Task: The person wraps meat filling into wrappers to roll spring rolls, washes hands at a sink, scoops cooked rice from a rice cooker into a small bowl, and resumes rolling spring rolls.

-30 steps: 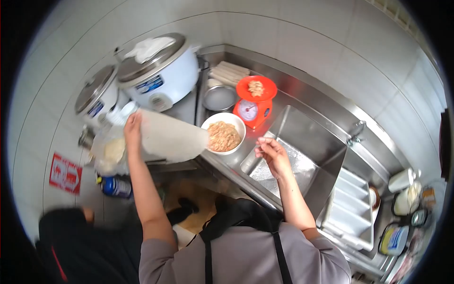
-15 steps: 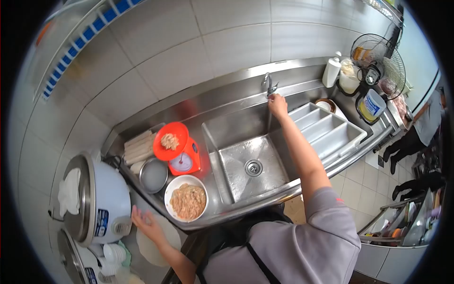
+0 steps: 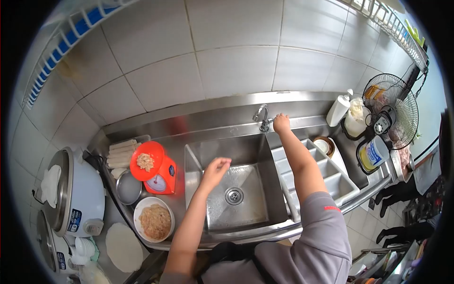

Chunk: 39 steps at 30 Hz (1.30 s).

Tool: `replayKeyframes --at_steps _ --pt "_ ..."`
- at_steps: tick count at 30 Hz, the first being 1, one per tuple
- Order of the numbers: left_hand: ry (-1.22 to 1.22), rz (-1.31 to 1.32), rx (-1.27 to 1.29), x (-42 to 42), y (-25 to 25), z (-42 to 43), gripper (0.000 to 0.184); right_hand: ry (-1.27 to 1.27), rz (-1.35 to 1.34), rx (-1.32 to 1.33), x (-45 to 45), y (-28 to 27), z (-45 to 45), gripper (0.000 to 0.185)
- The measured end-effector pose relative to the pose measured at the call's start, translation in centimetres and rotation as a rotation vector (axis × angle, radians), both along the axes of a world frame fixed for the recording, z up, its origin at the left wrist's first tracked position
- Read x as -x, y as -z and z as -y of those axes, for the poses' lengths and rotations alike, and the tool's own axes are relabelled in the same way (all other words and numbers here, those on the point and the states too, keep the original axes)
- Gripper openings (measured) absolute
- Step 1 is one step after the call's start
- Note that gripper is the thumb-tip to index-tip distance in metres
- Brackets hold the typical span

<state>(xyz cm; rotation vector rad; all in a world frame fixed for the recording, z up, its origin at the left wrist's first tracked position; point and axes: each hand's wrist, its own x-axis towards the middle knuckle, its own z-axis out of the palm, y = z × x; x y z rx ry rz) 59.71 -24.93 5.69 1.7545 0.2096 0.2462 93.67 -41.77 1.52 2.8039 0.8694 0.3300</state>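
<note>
My right hand (image 3: 282,123) reaches to the back of the steel sink (image 3: 272,189), its fingers closed at the lever side of the tap (image 3: 263,118). The fingers cover most of the lever. Over the left part of the basin hovers my left hand (image 3: 217,172), with nothing in it and its fingers loosely bent. Left of the sink stands a red kitchen scale (image 3: 166,176), a lump of minced meat (image 3: 145,162) on its round pan. A white bowl of minced meat mixture (image 3: 155,222) sits in front of it.
Rice cooker (image 3: 87,194), metal bowl (image 3: 128,187), pale rolls (image 3: 122,152) and a round white sheet (image 3: 124,247) are at left. A divided grey tray (image 3: 338,189), pump bottle (image 3: 338,110), tubs and fan (image 3: 390,111) stand right. People's legs show at far right.
My left hand has moved from beside the rice cooker, across to the right, over the sink. My right hand stays at the tap. The view has shifted.
</note>
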Motion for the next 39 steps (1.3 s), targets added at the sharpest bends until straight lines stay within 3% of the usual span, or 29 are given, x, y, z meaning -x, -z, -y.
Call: replayKeyframes --at_steps 2,5,6,7,8,10,11,12,14,15,16,18,21,22,24,26,27,29,30,31,34,36,37,39 --pt "0.042 -0.095 0.113 -5.1 2.1 0.8 0.028 0.033 -0.022 -0.131 1.5 0.5 -0.1 0.021" --pt "-0.119 -0.194 0.572 -11.9 6.2 1.4 0.042 -0.099 -0.519 -0.949 6.9 1.6 -3.3 0.022" --pt "-0.153 -0.215 0.797 -14.0 7.8 1.3 0.046 -0.011 -1.25 -1.419 9.0 0.8 -4.4 0.017" --pt "-0.184 -0.229 1.023 -15.5 8.5 1.8 0.05 0.065 -1.578 -1.769 10.7 0.5 -5.2 0.018" --pt "-0.226 -0.111 1.048 -16.2 8.6 2.9 0.052 0.006 -1.927 -1.999 10.4 2.6 -6.2 0.022" --pt "-0.299 0.12 1.084 -17.6 8.1 5.2 0.058 0.088 -1.757 -2.225 11.6 3.5 -7.6 0.03" --pt "-0.404 -0.01 0.906 -18.1 7.6 5.9 0.059 0.045 -1.602 -2.059 11.8 3.9 -7.9 0.036" --pt "-0.404 -0.092 0.817 -19.1 10.0 5.3 0.042 0.014 -1.452 -1.891 12.3 4.7 -8.0 0.043" --pt "-0.396 -0.148 0.809 -20.6 11.9 3.6 0.041 -0.042 -1.264 -1.613 14.1 5.2 -8.2 0.05" --pt "-0.393 -0.179 0.807 -21.2 12.9 2.9 0.041 0.073 -1.106 -1.458 17.2 2.1 -7.2 0.056" --pt "-0.386 -0.214 0.807 -21.5 13.5 2.7 0.04 -0.1 -1.178 -1.544 16.6 2.5 -6.8 0.061" --pt "-0.371 -0.287 0.809 -22.1 14.6 3.2 0.041 0.208 -1.395 -1.718 14.1 2.7 -6.1 0.06" --pt "-0.423 -0.471 0.89 -19.4 7.0 5.7 0.033 0.3 -1.286 -1.517 14.0 4.5 -6.6 0.057" --pt "-0.418 -0.454 0.868 -19.9 7.5 4.5 0.034 0.27 -1.183 -1.374 14.5 5.5 -6.9 0.056" --pt "-0.555 -0.469 0.914 -19.9 8.0 3.8 0.033 0.237 -1.229 -1.459 14.3 7.1 -7.7 0.052" --pt "-0.532 -0.376 0.914 -21.3 11.8 2.8 0.031 0.205 -1.259 -1.544 13.7 7.8 -7.8 0.049" --pt "-0.484 -0.297 0.909 -22.9 15.3 1.7 0.031 0.174 -1.37 -1.633 14.2 4.0 -6.9 0.043" --pt "-0.421 -0.183 0.924 -24.5 20.0 0.1 0.03 -0.122 -1.035 -1.221 12.1 5.7 -6.9 0.038" --pt "-0.44 -0.188 0.926 -24.0 18.6 -0.2 0.03 -0.253 -0.863 -1.01 11.5 6.6 -7.0 0.035" --pt "-0.46 -0.198 0.933 -23.1 17.2 0.0 0.03 0.186 -1.173 -1.45 13.3 5.1 -7.3 0.026" --pt "-0.541 -0.14 1.041 -21.2 13.0 1.7 0.031 0.038 -0.945 -1.447 15.2 4.5 -6.7 0.015" --pt "-0.629 0.021 1.224 -20.7 10.9 3.4 0.03 0.139 -1.196 -1.811 14.4 4.7 -7.3 0.011" --pt "-0.464 0.037 1.135 -20.6 11.7 3.1 0.025 0.191 -1.322 -1.991 13.5 5.4 -7.8 0.009" --pt "-0.356 0.1 1.256 -20.7 12.6 3.5 0.025 0.214 -1.302 -1.899 11.6 7.6 -9.2 0.006"
